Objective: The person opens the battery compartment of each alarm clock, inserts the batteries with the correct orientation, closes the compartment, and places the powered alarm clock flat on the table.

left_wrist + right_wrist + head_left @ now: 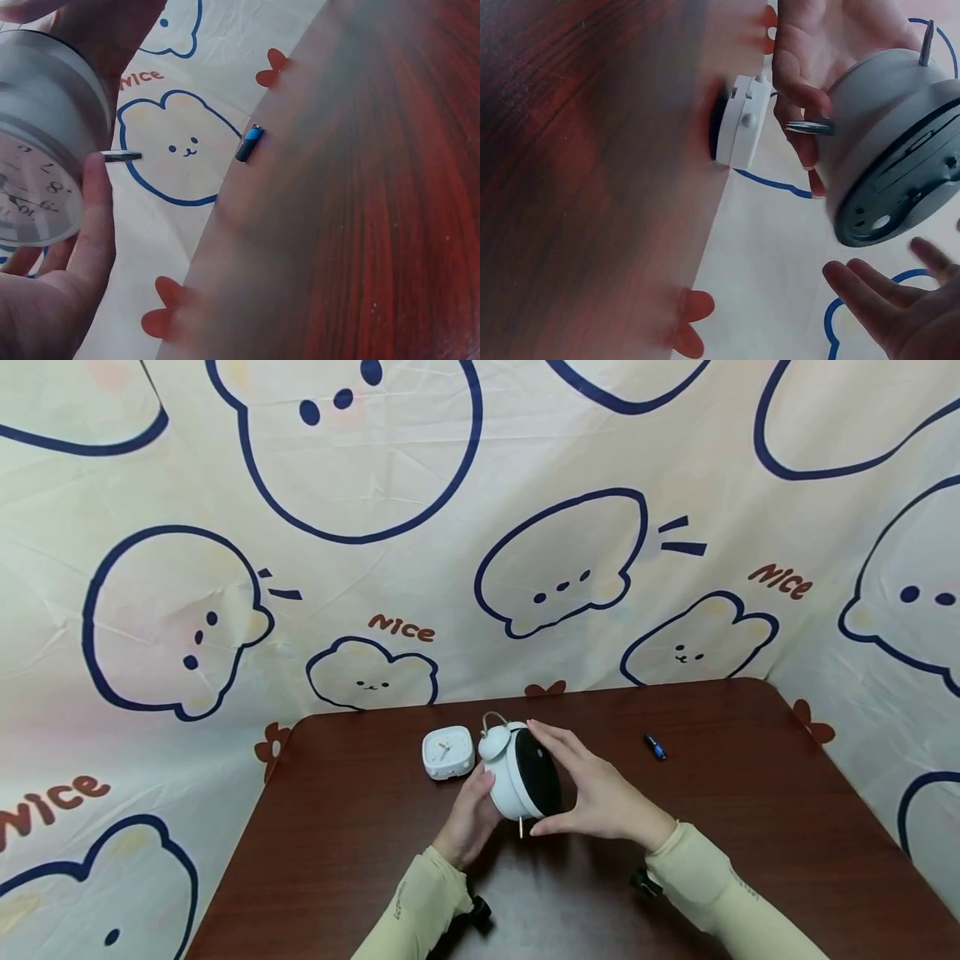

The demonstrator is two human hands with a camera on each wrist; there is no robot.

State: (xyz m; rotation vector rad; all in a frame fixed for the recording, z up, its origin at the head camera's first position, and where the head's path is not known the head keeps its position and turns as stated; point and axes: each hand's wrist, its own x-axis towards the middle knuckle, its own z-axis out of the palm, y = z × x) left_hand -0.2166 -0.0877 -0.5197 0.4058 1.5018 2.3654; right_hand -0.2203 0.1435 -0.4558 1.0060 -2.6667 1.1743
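A white twin-bell alarm clock (508, 781) with a black back is held above the table, tilted. My left hand (474, 817) grips it by its side, the thumb on the casing. The left wrist view shows the clock's numbered dial (34, 187) and a metal foot (121, 156). My right hand (600, 789) is spread behind the black back, thumb low and fingers high. In the right wrist view its fingers (862, 289) are extended and apart from the clock's back (900, 187), where a knob and a cover outline show.
On the brown table (360, 860), a small white square clock (447, 752) stands left of the held clock. Farther right lies a blue and black battery (655, 747). A printed cloth (450, 577) hangs behind the table edge.
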